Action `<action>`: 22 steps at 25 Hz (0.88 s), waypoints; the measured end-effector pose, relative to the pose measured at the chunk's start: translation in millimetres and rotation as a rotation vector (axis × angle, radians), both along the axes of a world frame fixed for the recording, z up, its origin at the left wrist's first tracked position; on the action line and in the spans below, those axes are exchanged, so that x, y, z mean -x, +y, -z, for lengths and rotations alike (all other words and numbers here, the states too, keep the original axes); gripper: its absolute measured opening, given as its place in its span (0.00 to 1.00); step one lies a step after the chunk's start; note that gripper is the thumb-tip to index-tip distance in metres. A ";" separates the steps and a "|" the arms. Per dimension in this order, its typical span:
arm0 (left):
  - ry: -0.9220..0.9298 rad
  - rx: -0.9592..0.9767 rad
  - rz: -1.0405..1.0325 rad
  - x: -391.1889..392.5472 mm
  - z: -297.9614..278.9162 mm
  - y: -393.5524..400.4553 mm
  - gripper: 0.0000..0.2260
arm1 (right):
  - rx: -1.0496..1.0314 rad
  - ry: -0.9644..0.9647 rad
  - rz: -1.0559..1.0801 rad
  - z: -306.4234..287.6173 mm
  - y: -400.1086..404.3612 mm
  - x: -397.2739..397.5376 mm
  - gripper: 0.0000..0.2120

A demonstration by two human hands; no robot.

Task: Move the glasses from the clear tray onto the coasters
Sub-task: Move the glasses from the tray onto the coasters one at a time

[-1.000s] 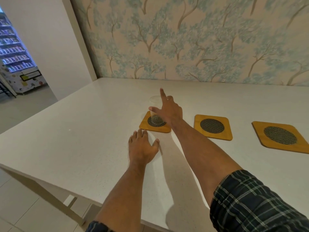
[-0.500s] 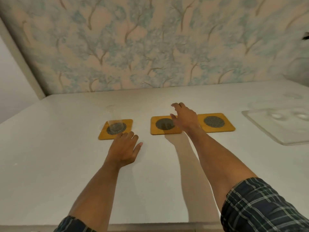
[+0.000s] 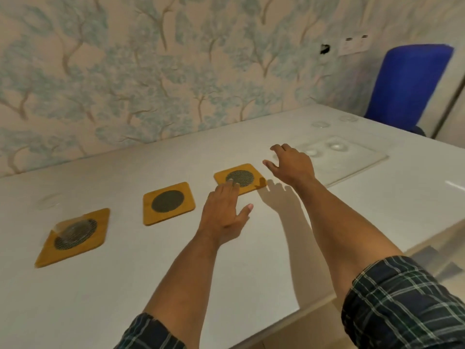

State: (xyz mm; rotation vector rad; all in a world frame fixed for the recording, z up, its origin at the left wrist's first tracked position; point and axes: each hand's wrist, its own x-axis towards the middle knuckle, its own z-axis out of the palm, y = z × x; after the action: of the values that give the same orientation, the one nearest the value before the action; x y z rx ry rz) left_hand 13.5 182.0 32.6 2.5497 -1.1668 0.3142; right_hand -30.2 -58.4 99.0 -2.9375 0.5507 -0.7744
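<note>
Nearest to me, both forearms reach out over the white tabletop (image 3: 100, 298), with plaid sleeves (image 3: 402, 306) pushed up above the elbows.

My left hand (image 3: 222, 214) lies palm down and flat, fingers straight and together, thumb out to the side. It holds nothing. Its fingertips overlap the near edge of the right coaster (image 3: 240, 178); I cannot tell whether they press on it or hover just above it.

Three yellow square coasters with dark mesh discs sit in a row that runs from near left to far right. The left coaster (image 3: 73, 236) carries a clear glass (image 3: 64, 217), blurred, its base over the mesh disc. The middle coaster (image 3: 168, 203) is bare, and so is the right coaster apart from my fingertips.

My right hand (image 3: 292, 163) is past the right coaster, above the tabletop, and casts a shadow below it. It is open and empty, fingers loosely curled and spread, thumb pointing back toward the coasters. It is at the near left corner of the clear tray (image 3: 357, 162).

On the tray stand two more clear glasses: one (image 3: 312, 139) just beyond my right hand, the other (image 3: 337, 133) to its right. Only their rims and bases show with any clarity.

Farthest off, tree-patterned wallpaper (image 3: 151, 71) covers the wall, and a blue chair (image 3: 405, 84) stands at the tabletop's far right corner.
</note>
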 end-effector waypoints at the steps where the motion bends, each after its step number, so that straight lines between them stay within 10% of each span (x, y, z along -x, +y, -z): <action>1: 0.020 0.000 0.035 3.8 -0.4 -18.8 0.36 | 0.003 -0.002 0.047 -1.1 -17.1 7.9 0.25; 13: 0.238 0.147 0.136 40.4 17.1 -169.2 0.37 | -0.102 0.088 0.398 -25.0 -144.3 43.8 0.34; 22: 0.168 -0.116 0.139 30.7 36.9 -190.5 0.39 | -0.258 0.059 0.398 -26.6 -176.4 -0.6 0.41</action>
State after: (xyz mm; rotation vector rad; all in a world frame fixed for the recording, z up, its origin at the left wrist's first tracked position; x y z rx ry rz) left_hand -17.1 -8.5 -4.3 2.5178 -1.3225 -0.0007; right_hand -29.7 -234.8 125.6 -2.6494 1.1680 -0.5894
